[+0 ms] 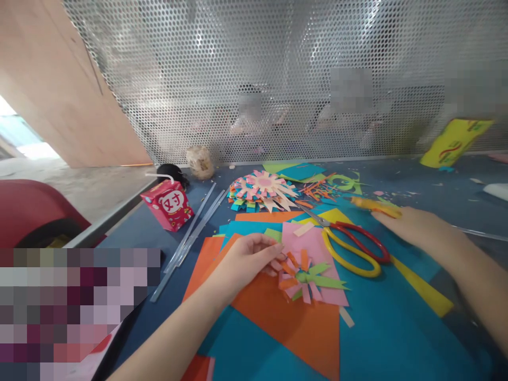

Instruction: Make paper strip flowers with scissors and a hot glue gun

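My left hand (257, 255) pinches the left edge of a paper flower (302, 276) with fringed orange, pink and green petals. The flower lies over pink paper (293, 238) and orange paper (309, 333). At the right, my right hand (405, 225) is closed on a slim yellow-orange tool (375, 206); blur hides its exact kind. Between my hands lie scissors (353, 246) with one red and one yellow handle loop, their blades pointing away to the left. Layered paper flowers (264, 188) are stacked beyond the sheets.
A red drink carton (170, 203) with a straw stands at the left, near clear sticks (194, 233) and a jar (200, 161). Paper scraps (317, 190) lie at the back. A perforated metal panel (254, 63) borders the table; a yellow packet (452, 143) leans there.
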{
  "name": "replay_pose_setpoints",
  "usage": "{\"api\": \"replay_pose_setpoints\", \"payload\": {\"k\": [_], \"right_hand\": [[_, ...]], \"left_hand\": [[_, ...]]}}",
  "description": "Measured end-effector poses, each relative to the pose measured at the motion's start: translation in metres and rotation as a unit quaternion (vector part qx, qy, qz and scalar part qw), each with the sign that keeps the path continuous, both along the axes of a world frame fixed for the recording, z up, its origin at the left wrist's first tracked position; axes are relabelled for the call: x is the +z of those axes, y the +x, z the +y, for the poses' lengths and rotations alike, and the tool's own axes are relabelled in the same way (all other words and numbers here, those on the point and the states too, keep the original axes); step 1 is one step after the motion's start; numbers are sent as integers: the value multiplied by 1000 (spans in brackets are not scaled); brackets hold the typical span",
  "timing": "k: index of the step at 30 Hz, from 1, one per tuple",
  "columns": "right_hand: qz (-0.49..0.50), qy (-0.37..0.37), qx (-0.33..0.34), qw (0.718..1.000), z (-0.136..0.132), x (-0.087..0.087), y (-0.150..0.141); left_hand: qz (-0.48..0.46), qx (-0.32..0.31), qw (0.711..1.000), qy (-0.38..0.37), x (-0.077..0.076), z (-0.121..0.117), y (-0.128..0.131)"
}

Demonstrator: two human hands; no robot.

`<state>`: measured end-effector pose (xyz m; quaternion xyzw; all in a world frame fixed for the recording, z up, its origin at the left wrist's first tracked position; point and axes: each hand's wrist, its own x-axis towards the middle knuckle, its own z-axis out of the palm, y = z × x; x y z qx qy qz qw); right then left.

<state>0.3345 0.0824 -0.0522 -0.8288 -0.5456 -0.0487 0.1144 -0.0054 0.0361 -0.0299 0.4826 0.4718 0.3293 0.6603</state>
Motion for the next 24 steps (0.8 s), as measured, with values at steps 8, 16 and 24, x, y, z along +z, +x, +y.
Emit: {"api": "replay_pose_setpoints", "payload": {"k": [8, 16, 24], "right_hand": [[-15, 99, 33, 994, -26, 29, -54], [-124, 348, 223, 902, -44, 18, -83], [-159, 362, 269, 878, -50, 25, -88]], "left_hand": [[13, 33, 997, 68, 7, -3, 0], [37, 70, 985, 154, 10, -3, -5], [21, 77, 987, 142, 15, -8, -1]]}}
